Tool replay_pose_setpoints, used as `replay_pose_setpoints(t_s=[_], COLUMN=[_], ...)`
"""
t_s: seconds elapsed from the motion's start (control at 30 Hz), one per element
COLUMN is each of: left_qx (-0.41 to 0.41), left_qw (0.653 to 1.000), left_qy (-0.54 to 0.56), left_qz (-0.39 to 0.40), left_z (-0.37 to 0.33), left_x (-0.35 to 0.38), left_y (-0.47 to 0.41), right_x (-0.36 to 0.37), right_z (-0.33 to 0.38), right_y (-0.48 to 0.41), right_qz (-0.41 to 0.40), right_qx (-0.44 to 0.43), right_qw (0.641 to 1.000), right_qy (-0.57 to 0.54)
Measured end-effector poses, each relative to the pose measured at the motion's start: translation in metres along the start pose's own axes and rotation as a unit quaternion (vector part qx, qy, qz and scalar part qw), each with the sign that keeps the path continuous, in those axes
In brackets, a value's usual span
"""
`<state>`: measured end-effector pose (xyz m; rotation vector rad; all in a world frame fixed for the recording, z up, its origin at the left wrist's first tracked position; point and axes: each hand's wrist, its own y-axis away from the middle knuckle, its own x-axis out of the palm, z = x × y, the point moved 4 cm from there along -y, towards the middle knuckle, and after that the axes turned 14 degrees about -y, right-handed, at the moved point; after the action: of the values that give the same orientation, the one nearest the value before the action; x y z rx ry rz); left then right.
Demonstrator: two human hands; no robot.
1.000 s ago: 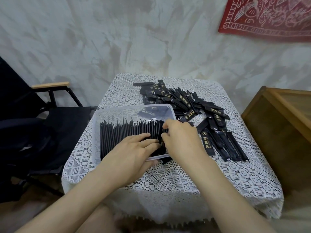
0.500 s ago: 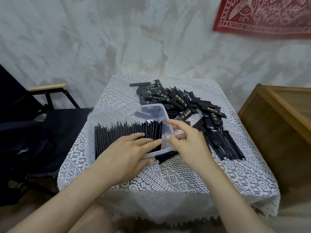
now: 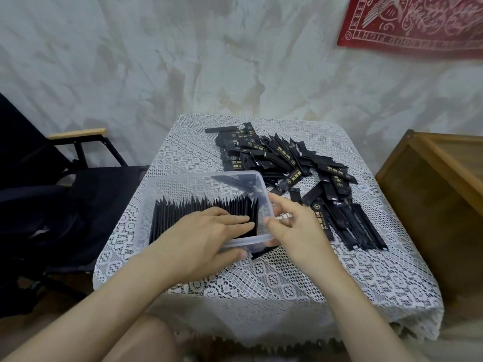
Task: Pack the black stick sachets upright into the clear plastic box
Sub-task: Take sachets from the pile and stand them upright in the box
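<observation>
A clear plastic box (image 3: 198,178) stands on the left half of the lace-covered table (image 3: 274,283). Inside it, a tight row of black stick sachets (image 3: 183,212) stands upright along the near side. My left hand (image 3: 198,239) lies flat on that row with straight fingers, its thumb outside the box's near wall. My right hand (image 3: 295,226) is at the box's right wall, fingers loosely spread and holding nothing. A loose pile of sachets (image 3: 282,160) lies behind and to the right of the box. One sachet (image 3: 261,253) pokes out under the box's near right corner.
More sachets (image 3: 363,228) lie side by side to the right of my right hand. A black folding chair (image 3: 65,194) stands left of the table, a wooden crate (image 3: 444,194) right of it. A red cloth (image 3: 418,22) hangs on the wall.
My right hand has drawn back out of the box's right end and now sits at the outer wall with its fingers spread. My left hand stays flat on the packed row.
</observation>
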<state>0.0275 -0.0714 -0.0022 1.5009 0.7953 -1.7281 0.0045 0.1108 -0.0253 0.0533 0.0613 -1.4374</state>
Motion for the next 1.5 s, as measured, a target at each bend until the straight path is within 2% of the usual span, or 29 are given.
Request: replay_pose_setpoints(t_s=[0.2,0.37,0.5,0.6,0.87,1.03,1.17,1.33,1.5], left_qx=[0.013,0.005,-0.032,-0.026,-0.035,-0.046,-0.094,-0.108,-0.153], left_qw=[0.999,1.000,0.999,0.999,0.999,0.998,0.994,0.980,0.975], left_qy=[0.017,-0.007,-0.002,0.006,-0.015,-0.024,-0.027,-0.050,-0.041], left_qz=[0.027,-0.021,0.020,0.038,0.013,-0.026,-0.045,-0.157,-0.159], left_z=[0.000,-0.001,0.002,0.003,0.002,0.003,0.022,0.038,0.059], left_x=[0.001,-0.001,0.006,0.007,0.002,-0.003,0.005,0.010,0.005], left_y=[-0.005,-0.002,0.000,-0.003,0.001,0.007,0.036,0.063,0.063], right_x=[0.000,0.002,0.001,0.001,0.000,0.000,-0.001,0.005,0.029], right_z=[0.005,0.008,0.006,0.005,0.004,0.007,0.005,0.009,0.014], right_y=[0.003,0.005,0.007,0.008,0.011,0.013,0.015,0.014,-0.002], right_qz=[0.002,-0.006,-0.012,-0.009,-0.022,-0.026,-0.010,-0.012,-0.006], right_qx=[0.000,0.013,0.017,0.022,0.029,0.057,0.071,0.080,0.067], right_qw=[1.000,1.000,1.000,0.999,0.999,0.998,0.997,0.996,0.995], right_qy=[0.005,-0.024,-0.020,-0.025,-0.027,-0.021,-0.011,-0.049,-0.069])
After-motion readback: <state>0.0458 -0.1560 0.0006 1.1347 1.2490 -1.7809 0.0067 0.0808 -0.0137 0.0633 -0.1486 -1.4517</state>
